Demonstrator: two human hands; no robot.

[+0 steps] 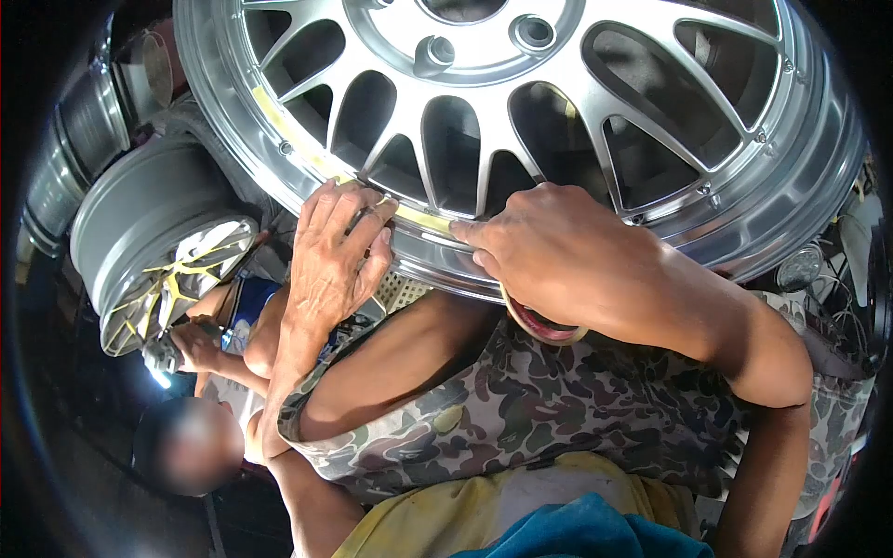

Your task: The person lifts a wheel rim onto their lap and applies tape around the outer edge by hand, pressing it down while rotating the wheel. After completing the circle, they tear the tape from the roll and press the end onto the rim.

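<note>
A large silver wheel rim (456, 255) fills the top of the view. Yellow tape (423, 219) runs along its lower left lip. My left hand (339, 246) rests its fingertips on the taped lip, fingers slightly apart, thumb beside the rim. My right hand (530, 237) presses its index fingertip on the tape to the right. The other fingers curl under the palm, where a tape roll (555, 333) shows partly below the hand; the grip on it is mostly hidden.
At the left, another person's hand (193, 344) is beside a second wheel (139, 214) with yellow tape on its spokes. More metal rims (91, 121) stand behind it at the upper left. Cables and a round metal part (798, 268) lie at the right.
</note>
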